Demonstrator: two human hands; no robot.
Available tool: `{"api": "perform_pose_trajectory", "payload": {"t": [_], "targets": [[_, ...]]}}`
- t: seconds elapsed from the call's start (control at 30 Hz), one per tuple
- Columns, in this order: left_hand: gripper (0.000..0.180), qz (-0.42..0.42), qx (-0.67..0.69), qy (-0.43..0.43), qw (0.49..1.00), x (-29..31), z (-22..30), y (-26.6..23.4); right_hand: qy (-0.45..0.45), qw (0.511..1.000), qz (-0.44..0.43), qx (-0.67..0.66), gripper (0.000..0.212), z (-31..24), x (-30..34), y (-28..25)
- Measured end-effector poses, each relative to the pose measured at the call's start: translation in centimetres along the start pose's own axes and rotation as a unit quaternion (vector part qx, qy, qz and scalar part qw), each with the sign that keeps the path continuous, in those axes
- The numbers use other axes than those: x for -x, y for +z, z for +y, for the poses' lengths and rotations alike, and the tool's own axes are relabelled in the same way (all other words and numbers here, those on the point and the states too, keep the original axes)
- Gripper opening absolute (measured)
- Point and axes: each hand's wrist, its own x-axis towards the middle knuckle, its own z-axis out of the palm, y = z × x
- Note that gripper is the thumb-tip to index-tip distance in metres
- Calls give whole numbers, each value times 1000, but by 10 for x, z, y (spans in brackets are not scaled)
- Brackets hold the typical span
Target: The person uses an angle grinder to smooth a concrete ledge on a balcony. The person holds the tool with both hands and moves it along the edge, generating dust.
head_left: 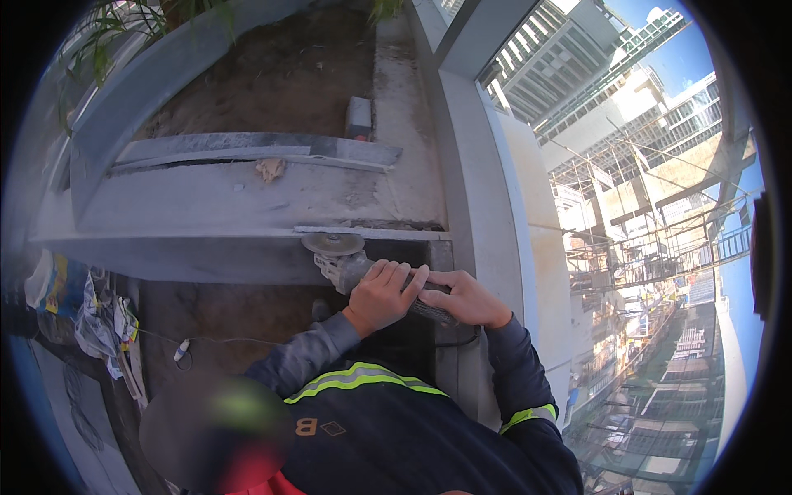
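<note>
An angle grinder [352, 269], pale with dust at its head, is held between my two hands against the front edge of a ledge. My left hand [383, 295] wraps over the body just behind the head. Farther back, my right hand [467, 299] grips the dark rear part, with its fingers close to the left hand. The round disc [332, 244] lies flat beside a thin pale strip [371, 234] along the ledge edge; whether they touch, I cannot tell. A dark cord [470, 337] hangs from the rear of the tool.
Behind the ledge [330, 194] lies a soil bed [280, 74] with a stone strip [256, 150] in front. A small block [358, 117] stands by its right side. A pale post [470, 157] rises at right. Bags [95, 318] and a thin cable [235, 340] lie at lower left.
</note>
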Motion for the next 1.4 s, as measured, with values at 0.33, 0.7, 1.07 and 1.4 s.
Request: {"api": "perform_pose_trajectory", "payload": {"t": [0.33, 0.7, 1.07, 1.4], "targets": [[51, 1, 14, 3, 1000, -8, 9, -2, 136, 990, -42, -4, 50, -28, 10, -14], [45, 13, 5, 10, 1000, -7, 6, 1, 37, 999, -10, -5, 52, -5, 8, -6], [53, 4, 25, 3, 1000, -6, 9, 0, 138, 990, -39, 15, 46, -37, 13, -13], [48, 4, 22, 1, 1000, -8, 16, 3, 147, 988, -37, 3, 47, -34, 20, -18]]}}
